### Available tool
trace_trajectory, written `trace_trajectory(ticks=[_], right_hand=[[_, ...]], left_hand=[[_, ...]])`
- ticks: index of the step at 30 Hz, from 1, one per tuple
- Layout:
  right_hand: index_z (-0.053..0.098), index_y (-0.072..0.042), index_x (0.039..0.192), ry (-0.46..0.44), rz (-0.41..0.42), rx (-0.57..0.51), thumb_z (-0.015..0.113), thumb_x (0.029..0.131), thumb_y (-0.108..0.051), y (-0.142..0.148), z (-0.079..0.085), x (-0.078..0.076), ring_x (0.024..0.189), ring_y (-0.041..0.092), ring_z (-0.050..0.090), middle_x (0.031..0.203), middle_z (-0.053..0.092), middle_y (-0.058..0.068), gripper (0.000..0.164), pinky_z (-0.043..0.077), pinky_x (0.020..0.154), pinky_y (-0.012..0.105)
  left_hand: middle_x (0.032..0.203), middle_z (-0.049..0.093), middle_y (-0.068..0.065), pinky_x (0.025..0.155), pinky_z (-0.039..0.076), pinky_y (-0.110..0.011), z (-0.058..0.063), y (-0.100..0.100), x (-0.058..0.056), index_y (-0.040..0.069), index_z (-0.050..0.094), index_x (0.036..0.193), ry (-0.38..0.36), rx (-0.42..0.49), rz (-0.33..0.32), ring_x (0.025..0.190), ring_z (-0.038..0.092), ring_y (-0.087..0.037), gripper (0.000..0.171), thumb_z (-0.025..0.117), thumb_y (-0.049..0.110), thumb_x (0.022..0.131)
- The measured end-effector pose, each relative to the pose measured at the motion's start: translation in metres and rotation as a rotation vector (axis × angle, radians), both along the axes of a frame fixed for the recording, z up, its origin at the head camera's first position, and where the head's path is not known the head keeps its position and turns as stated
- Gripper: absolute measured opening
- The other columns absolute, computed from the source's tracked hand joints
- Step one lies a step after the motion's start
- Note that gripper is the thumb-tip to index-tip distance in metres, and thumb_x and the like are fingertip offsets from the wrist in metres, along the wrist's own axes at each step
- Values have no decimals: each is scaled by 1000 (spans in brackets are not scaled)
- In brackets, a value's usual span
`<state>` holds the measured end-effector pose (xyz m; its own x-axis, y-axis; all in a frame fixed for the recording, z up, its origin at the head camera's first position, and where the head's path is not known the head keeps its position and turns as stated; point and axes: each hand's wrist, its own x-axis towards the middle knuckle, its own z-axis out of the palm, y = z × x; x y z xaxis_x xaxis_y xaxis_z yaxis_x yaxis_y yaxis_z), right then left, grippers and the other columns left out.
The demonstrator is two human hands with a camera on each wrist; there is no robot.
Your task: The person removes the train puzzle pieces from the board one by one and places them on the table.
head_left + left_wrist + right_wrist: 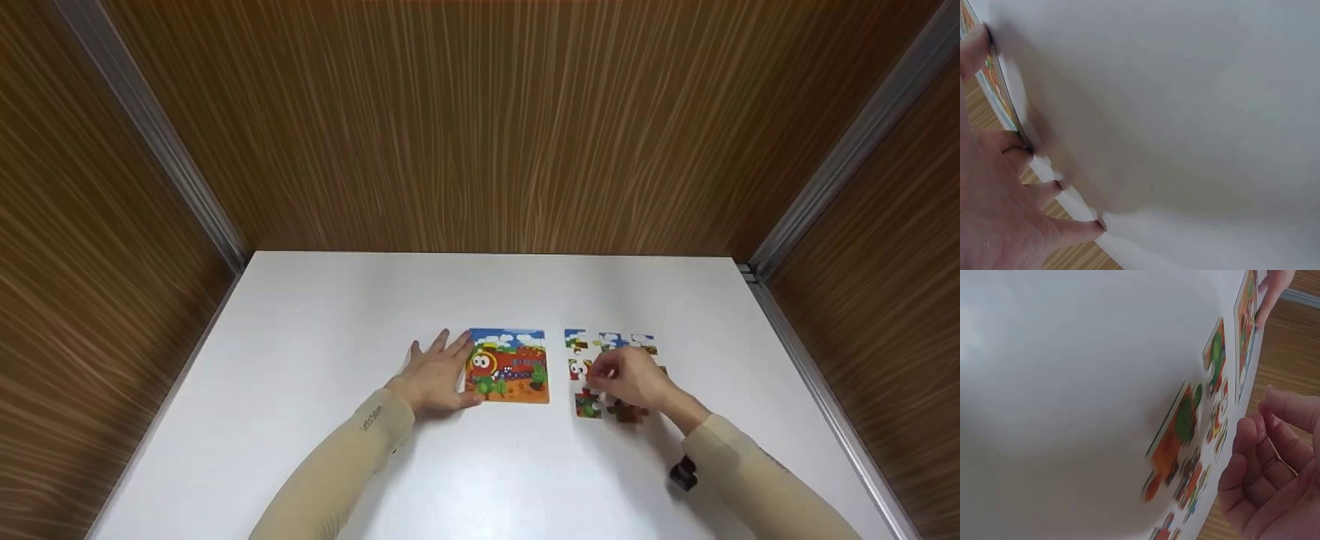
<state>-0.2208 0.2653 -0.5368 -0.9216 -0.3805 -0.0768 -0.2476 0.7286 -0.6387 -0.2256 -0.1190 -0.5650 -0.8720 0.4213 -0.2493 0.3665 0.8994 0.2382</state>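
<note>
A square train picture board lies flat on the white table. My left hand is spread at its left edge, with the thumb at the lower corner and fingertips at the upper one. To the board's right, loose jigsaw pieces of a similar picture are set out in rows. Over them hovers my right hand, thumb and forefinger close together beside the jigsaw piece with eyes. Nothing shows between those fingers in the right wrist view. A green and orange jigsaw piece lies nearest that camera. The right hand hides some pieces.
The white table ends at a wood-grain panel at the back. Similar panels with metal rails stand on both sides. A dark object is at the right wrist.
</note>
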Motion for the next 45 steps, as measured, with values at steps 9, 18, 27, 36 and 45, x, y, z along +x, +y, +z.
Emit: trace_trajectory(ticks=[9, 18, 27, 36, 45], right_hand=[[85, -8, 108, -4, 36, -35, 84, 100, -16, -33, -3, -8, 78, 10, 65, 100, 82, 6, 12, 52, 66, 22], [84, -4, 117, -30, 78, -35, 87, 92, -12, -61, -6, -16, 77, 11, 67, 108, 82, 12, 26, 53, 64, 23], [85, -6, 119, -59, 89, 10, 94, 88, -13, -81, -12, -21, 81, 12, 69, 112, 83, 9, 33, 57, 72, 30], [86, -8, 116, -60, 71, 59, 97, 83, -11, -90, -14, -22, 85, 13, 68, 103, 82, 5, 35, 58, 77, 31], [87, -9, 112, -27, 52, 88, 99, 82, -9, -95, -15, -21, 88, 14, 67, 105, 82, 5, 32, 61, 82, 35]], left_hand=[[192, 15, 0, 134, 19, -84, -1, -1, -1, 17, 21, 181, 0, -1, 6, 179, 13, -40, 114, 65, 78, 96], [192, 14, 1, 135, 17, -83, 2, 0, 2, 18, 20, 182, -7, 10, 8, 179, 11, -40, 113, 65, 78, 97], [192, 17, -1, 132, 21, -86, 0, 0, 1, 15, 23, 181, 16, 9, -12, 178, 15, -42, 112, 64, 78, 97], [192, 16, -1, 132, 22, -86, -1, 0, 0, 15, 23, 181, 20, 3, -16, 178, 15, -43, 112, 63, 77, 97], [192, 15, -1, 132, 20, -86, -2, -1, -1, 14, 22, 181, 3, -1, -13, 178, 14, -42, 113, 64, 78, 97]])
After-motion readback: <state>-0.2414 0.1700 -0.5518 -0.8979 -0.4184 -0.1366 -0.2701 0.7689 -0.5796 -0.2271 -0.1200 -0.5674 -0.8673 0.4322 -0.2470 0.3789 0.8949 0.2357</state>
